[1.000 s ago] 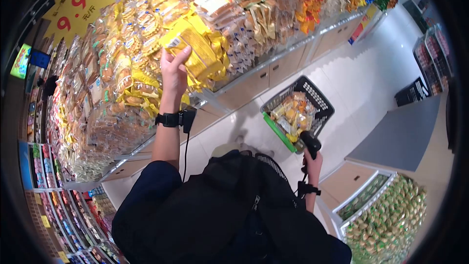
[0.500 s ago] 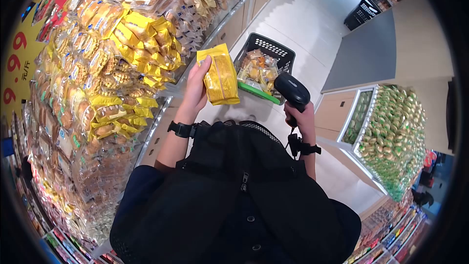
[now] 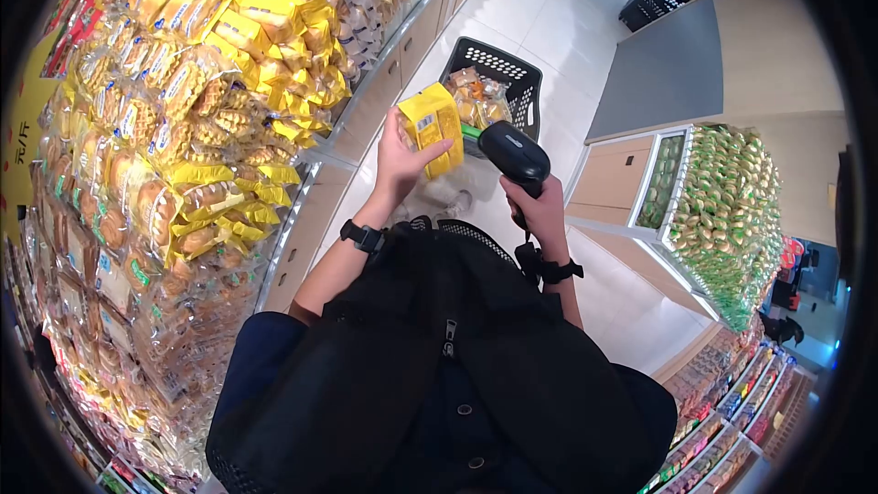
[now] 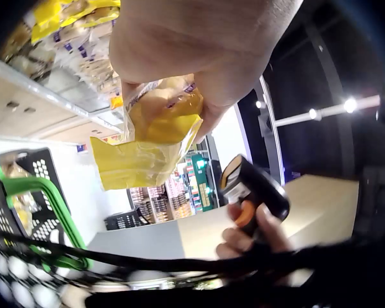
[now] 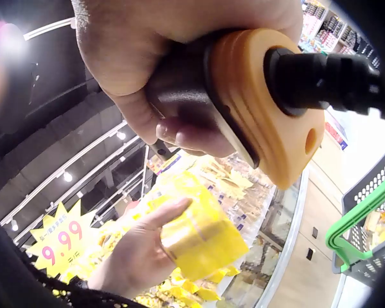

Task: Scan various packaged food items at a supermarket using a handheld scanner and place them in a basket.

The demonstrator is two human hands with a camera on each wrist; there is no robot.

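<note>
The soft yellow plastic snack packet [image 3: 432, 128] looks light, crinkly and slippery, its contents likely crushable; best taken by its flat sides. The left hand [image 3: 396, 160] is grasping it so, thumb across the front, held up in the air just beside the black handheld barcode scanner [image 3: 515, 154], which the right hand [image 3: 543, 210] is clenched around, above the black plastic shopping basket [image 3: 498, 73].

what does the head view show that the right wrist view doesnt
Only the head view shows the whole black shopping basket on the floor with snack packs inside, the bin of green-wrapped sweets, and the scanner's head aimed at the packet.

Only the right wrist view shows the scanner's orange base with its cable and the yellow 9.99 price sign.

Both show the left hand holding the yellow packet, the right hand gripping the scanner, and the stacked snack shelf.
</note>
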